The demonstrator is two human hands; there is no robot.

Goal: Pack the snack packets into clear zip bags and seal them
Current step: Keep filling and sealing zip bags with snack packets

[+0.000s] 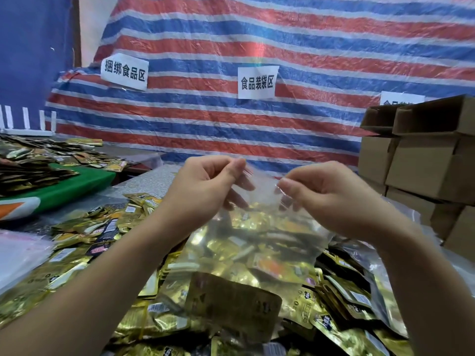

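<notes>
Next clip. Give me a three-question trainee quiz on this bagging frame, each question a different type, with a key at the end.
1. True or false: the left hand and the right hand both pinch the top edge of the clear zip bag.
2. Multiple choice: what stands stacked at the right edge of the view? A) cardboard boxes B) plastic crates C) metal tins
3. Short answer: what shows through the wall of the bag?

Key
1. True; each hand grips the bag's mouth, held up above the pile of loose snack packets.
2. A; the cardboard boxes are brown, and the top ones are open.
3. Gold snack packets already inside it.
</notes>
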